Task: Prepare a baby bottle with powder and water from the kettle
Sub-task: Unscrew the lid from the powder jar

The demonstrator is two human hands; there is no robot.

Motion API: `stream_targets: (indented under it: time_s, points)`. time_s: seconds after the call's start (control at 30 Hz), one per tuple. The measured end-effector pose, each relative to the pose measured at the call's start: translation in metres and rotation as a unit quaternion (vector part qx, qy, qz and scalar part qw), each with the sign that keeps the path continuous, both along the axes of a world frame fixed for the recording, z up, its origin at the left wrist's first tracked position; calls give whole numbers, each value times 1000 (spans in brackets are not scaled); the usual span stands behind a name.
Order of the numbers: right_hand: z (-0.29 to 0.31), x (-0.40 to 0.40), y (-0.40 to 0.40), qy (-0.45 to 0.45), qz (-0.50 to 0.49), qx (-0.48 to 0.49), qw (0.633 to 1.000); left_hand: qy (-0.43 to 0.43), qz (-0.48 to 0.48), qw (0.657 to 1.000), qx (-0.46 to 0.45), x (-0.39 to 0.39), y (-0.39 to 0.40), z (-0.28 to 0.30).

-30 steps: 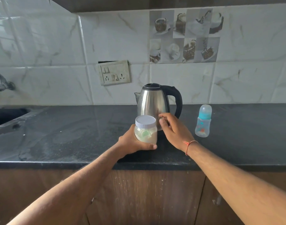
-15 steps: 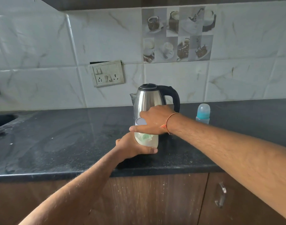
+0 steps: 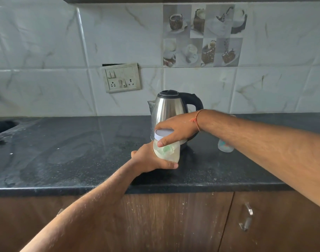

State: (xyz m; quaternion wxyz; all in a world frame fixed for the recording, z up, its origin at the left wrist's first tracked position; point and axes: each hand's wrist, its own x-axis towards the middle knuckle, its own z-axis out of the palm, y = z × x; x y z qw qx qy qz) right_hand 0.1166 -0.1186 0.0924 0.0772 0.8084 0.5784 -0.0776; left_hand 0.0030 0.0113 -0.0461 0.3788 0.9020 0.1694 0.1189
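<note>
Fingers (image 3: 171,165) of my left hand (image 3: 146,159) wrap the powder jar (image 3: 167,149) low on its body, clenched around it at the front of the dark worktop (image 3: 73,151); I cannot tell whether its base rests there or is just clear of it. The jar leans slightly, its long axis near upright and its white lid (image 3: 162,134) pointing up. My right hand (image 3: 177,128) reaches across from the right and grasps that lid, thumb on its near edge and the other digits over the top. The lid appears still seated, so I judge the task barely begun: no powder is out, no water poured. Behind the jar stands the steel kettle (image 3: 169,108), upright, lid shut, spout to the left and black handle to the right. Farther right, mostly hidden behind my right forearm, the baby bottle (image 3: 225,147) stands on the worktop, untouched and well apart from the jar; its top is out of sight. Left to do: open the jar, open the bottle, dose powder, pour from the kettle, close up.
</note>
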Motion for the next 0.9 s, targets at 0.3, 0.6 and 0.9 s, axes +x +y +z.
stream_targets:
  time_s: [0.3,0.6,0.9]
  points:
    - [38,-18,9,85,-24,-76,993,3,-21,1000,6,-3,-4,2]
    - [38,-27,11,9,-99,-31,995,2,-7,1000,23,-2,-3,-1]
    - [42,-30,11,70,-122,-32,989,7,-4,999,33,-4,-5,1]
